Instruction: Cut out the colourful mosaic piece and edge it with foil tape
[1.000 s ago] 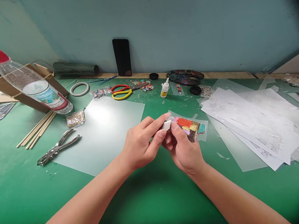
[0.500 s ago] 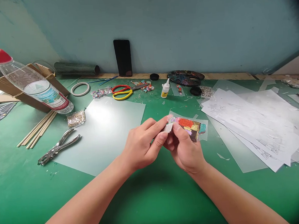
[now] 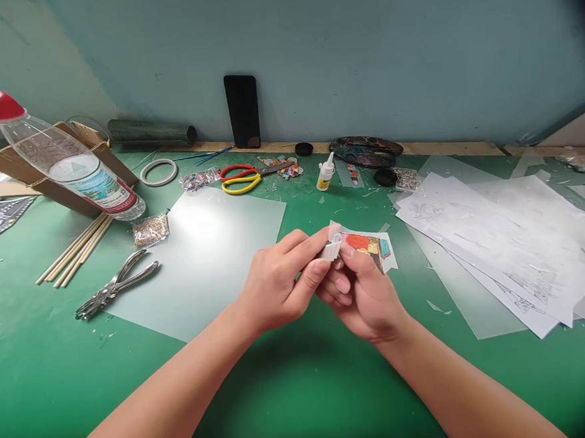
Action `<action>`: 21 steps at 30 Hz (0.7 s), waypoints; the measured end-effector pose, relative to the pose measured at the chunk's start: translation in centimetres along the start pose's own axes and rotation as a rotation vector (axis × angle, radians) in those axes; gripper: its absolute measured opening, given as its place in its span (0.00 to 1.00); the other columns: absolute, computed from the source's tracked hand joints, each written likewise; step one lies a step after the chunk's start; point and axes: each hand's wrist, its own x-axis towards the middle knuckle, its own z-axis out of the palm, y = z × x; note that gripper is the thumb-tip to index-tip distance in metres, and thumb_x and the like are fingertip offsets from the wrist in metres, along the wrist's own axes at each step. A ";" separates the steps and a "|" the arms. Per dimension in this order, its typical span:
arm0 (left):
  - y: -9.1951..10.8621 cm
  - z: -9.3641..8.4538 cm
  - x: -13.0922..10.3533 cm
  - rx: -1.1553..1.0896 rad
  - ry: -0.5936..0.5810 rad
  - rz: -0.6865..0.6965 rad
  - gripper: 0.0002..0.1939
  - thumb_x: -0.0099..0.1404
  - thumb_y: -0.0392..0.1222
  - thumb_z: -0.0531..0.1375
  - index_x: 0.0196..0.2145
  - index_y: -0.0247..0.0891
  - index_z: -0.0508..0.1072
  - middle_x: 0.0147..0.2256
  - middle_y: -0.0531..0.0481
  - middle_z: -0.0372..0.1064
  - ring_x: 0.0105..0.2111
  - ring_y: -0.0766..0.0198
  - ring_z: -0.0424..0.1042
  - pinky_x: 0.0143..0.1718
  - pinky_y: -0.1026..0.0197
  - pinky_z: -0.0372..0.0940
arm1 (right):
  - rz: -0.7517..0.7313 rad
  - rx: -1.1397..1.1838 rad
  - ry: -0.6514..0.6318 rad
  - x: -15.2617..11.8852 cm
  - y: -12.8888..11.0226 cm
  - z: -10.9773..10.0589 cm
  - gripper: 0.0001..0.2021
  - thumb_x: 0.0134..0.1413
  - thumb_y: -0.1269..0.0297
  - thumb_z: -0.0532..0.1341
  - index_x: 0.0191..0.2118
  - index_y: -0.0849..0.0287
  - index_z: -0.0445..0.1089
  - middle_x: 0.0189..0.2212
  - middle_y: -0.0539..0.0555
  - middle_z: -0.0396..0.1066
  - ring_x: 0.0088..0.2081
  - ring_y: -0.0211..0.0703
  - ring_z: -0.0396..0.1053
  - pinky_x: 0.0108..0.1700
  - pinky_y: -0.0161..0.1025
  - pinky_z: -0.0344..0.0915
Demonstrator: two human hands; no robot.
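Observation:
Over the green table, a small painted plastic sheet (image 3: 358, 242) with red, yellow, black and teal patches and a clear border is pinched by my right hand (image 3: 370, 290), thumb on top and fingers curled beneath. My left hand (image 3: 279, 280) comes in from the left and pinches a small white ridged piece (image 3: 331, 251) between thumb and forefinger. That white piece lies against the sheet's left end; whether the two are joined I cannot tell. My fingers cover the sheet's lower left part. Beyond them stands a small glue bottle (image 3: 325, 173) with a pointed white nozzle.
Left of my hands lie a metal hole punch (image 3: 117, 284), wooden sticks (image 3: 77, 253) and a frosted sheet (image 3: 209, 251). Red-and-yellow-handled scissors (image 3: 242, 178) rest behind. A water bottle (image 3: 86, 176) leans at the left. Drawn papers (image 3: 495, 251) spread right. A phone (image 3: 243, 111) stands against the wall.
The painted sheet has tilted and its right end has drawn leftward. My right fingers have shifted a little under it. The left hand stays nearly where it was.

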 end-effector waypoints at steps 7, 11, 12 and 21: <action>-0.2 0.3 -0.1 0.013 0.054 0.018 0.26 0.79 0.51 0.47 0.64 0.35 0.70 0.33 0.48 0.69 0.30 0.65 0.66 0.30 0.63 0.63 | 0.030 0.037 -0.030 0.0 -0.1 0.1 0.22 0.56 0.52 0.69 0.21 0.58 0.61 0.14 0.41 0.52 0.16 0.28 0.44 0.20 0.30 0.52; -0.3 0.5 -0.1 -0.029 0.062 0.004 0.26 0.79 0.51 0.47 0.64 0.35 0.69 0.34 0.47 0.69 0.32 0.64 0.69 0.31 0.63 0.64 | 0.019 0.025 -0.027 0.0 -0.1 0.2 0.22 0.57 0.51 0.68 0.22 0.58 0.61 0.14 0.41 0.51 0.16 0.29 0.43 0.20 0.30 0.52; -0.4 0.5 -0.1 -0.036 0.065 0.003 0.26 0.79 0.51 0.47 0.64 0.36 0.69 0.34 0.47 0.70 0.32 0.64 0.69 0.31 0.63 0.64 | 0.018 0.025 -0.030 0.0 -0.1 0.2 0.22 0.57 0.51 0.67 0.22 0.57 0.61 0.14 0.41 0.51 0.16 0.29 0.43 0.20 0.30 0.52; -0.7 0.5 0.0 -0.085 0.060 -0.016 0.27 0.79 0.52 0.47 0.66 0.36 0.68 0.36 0.47 0.70 0.33 0.64 0.69 0.33 0.62 0.64 | 0.049 0.023 -0.069 -0.1 -0.1 0.3 0.23 0.58 0.52 0.66 0.20 0.57 0.58 0.14 0.41 0.50 0.16 0.29 0.42 0.20 0.31 0.51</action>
